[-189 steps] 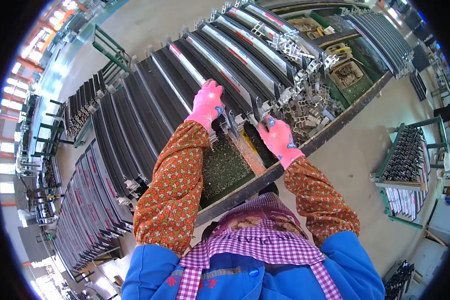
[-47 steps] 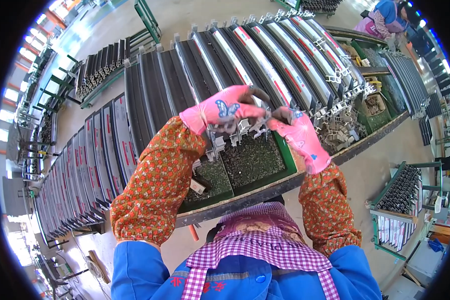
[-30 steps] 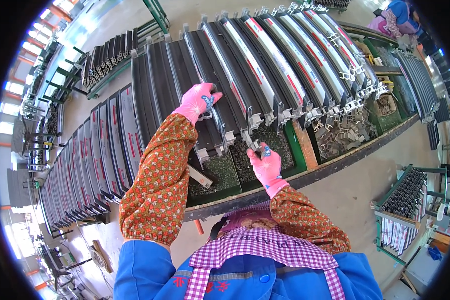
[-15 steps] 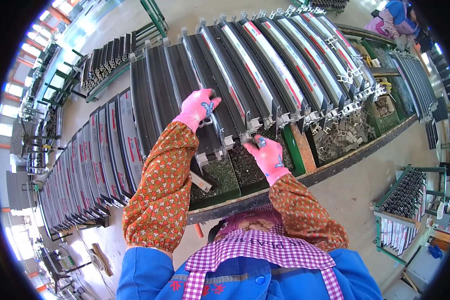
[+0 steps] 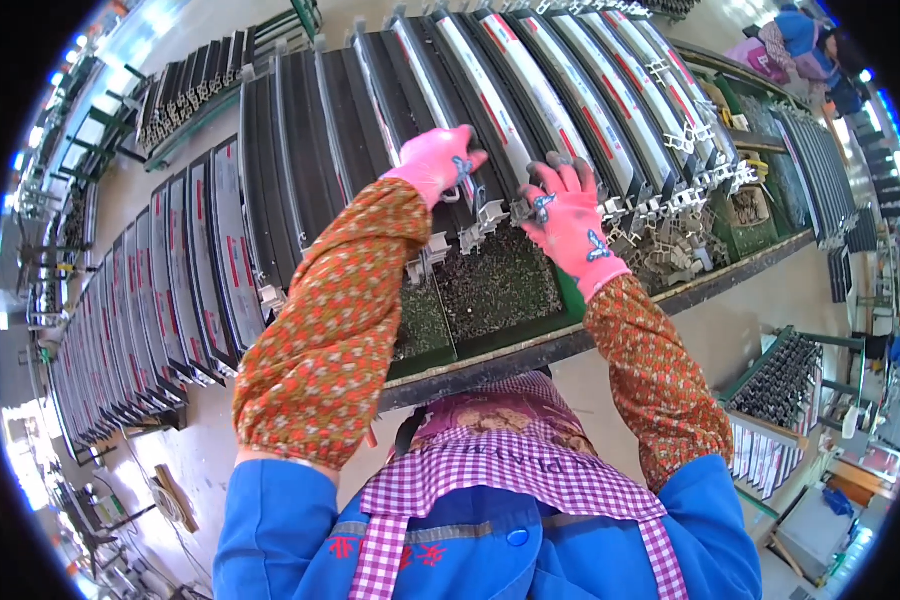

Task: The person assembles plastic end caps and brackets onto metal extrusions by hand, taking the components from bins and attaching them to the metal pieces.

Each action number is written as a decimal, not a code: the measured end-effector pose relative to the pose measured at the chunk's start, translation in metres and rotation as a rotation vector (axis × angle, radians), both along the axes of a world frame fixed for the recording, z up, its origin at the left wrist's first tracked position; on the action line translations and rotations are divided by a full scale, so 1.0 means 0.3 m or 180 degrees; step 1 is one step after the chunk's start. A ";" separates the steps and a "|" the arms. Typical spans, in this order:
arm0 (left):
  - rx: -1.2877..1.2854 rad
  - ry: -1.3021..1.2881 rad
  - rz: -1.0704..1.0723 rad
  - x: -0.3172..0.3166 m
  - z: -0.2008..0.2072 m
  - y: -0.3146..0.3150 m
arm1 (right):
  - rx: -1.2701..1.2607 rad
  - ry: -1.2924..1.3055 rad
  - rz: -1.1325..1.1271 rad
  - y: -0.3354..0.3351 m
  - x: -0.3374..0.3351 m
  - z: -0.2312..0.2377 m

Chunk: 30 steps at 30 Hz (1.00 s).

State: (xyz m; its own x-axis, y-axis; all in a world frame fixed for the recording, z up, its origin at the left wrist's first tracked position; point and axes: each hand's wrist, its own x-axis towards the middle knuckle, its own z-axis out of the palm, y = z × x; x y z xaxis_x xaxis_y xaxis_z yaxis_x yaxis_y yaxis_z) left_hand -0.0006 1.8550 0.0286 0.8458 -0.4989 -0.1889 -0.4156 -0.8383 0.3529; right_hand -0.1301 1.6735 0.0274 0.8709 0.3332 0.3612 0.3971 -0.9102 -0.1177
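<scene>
Dark strips (image 5: 295,160) span my tabletop (image 5: 490,367). My right hand (image 5: 570,215) has risen to one white-faced strip's (image 5: 495,112) end, shifting work there: fingers part-spread, grip unclear. My left hand (image 5: 440,167) curls nearby, hold hidden. Between: a metal bracket (image 5: 491,212).

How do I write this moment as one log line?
left hand: over long bars | right hand: at bars' near ends | green tray: dark bits inside

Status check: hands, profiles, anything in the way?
Left hand over long profiles. Right hand at their near ends. Both grips unclear. Metal fittings close by.
</scene>
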 end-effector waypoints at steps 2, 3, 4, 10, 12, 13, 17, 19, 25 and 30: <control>-0.0311 0.0078 0.0253 -0.010 -0.023 -0.026 | -0.0087 0.0132 0.0123 -0.036 0.025 -0.015; -0.0448 -0.0052 0.0286 -0.010 -0.045 -0.017 | -0.0125 0.0276 0.0258 -0.034 0.019 -0.018; -0.0492 0.0006 0.0284 0.010 -0.056 -0.012 | -0.0153 0.0361 0.0345 -0.032 0.013 -0.003; -0.0493 0.0108 0.0333 0.002 -0.064 0.003 | 0.0293 -0.0122 -0.0241 0.025 -0.121 0.016; -0.0502 0.0159 0.0332 0.003 -0.055 -0.004 | 0.0518 0.0262 -0.0033 0.043 -0.194 -0.032; -0.0487 0.0176 0.0318 0.003 -0.050 -0.001 | 0.0485 0.0779 -0.0074 0.055 -0.221 -0.045; -0.2450 0.1296 0.1105 -0.169 0.093 -0.060 | 0.4143 0.2723 -0.1038 0.056 -0.315 -0.128; -0.3977 0.0473 0.0916 -0.284 0.054 -0.075 | 0.5023 0.2189 -0.0432 0.146 -0.335 -0.104; -0.4692 0.1916 0.2069 -0.534 0.015 -0.033 | 0.5033 0.2609 -0.0323 0.212 -0.386 -0.065; -0.2421 0.1997 0.0029 -0.634 -0.022 0.115 | 0.3800 0.3701 -0.0198 0.048 -0.390 -0.061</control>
State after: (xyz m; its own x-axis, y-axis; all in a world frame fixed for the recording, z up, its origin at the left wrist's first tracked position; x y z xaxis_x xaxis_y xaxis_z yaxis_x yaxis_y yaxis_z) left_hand -0.1908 1.8894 0.0219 0.7064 -0.6673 -0.2362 0.0368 -0.2986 0.9537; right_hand -0.2470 1.6878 0.0092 0.8402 0.3221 -0.4362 -0.4254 -0.1073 -0.8986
